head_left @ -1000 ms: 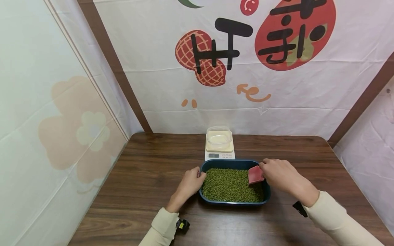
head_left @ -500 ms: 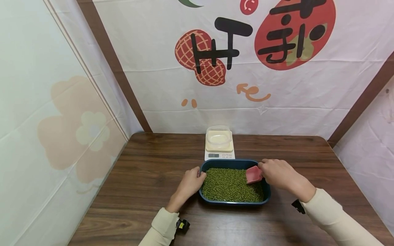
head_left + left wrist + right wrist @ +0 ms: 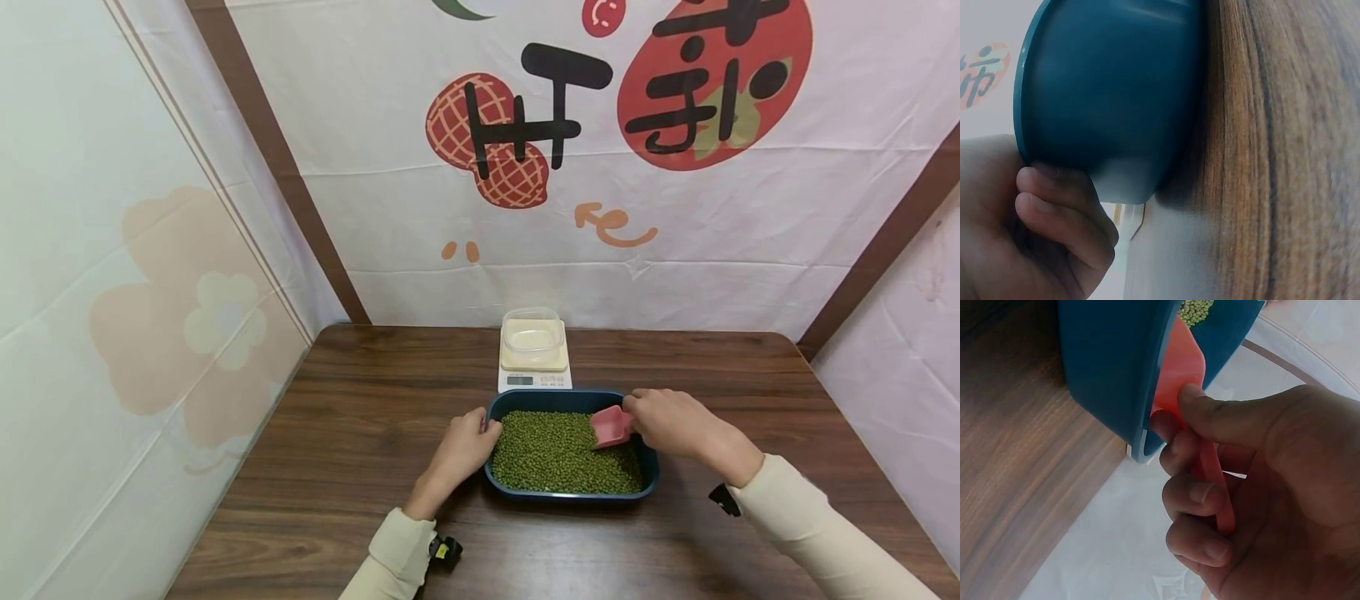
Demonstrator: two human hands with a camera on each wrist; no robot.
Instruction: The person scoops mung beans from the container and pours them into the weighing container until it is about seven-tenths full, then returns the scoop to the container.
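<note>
A blue rectangular tub filled with small green beans rests on the table. My left hand grips the tub's left rim; in the left wrist view its fingers curl at the tub's edge. Over the tub's right end, my right hand holds a pink scoop by its handle, the thumb pressed on top, as the right wrist view shows. The scoop's front edge dips into the beans. How many beans lie in the scoop is hard to tell.
Behind the tub stands a white kitchen scale bearing a clear plastic container. The wooden table backs onto a printed cloth wall. More cloth walls rise on both sides.
My right hand and the scoop have shifted a little to the left, with the scoop's front edge now deeper in the beans. The left hand stays at the tub's rim.
</note>
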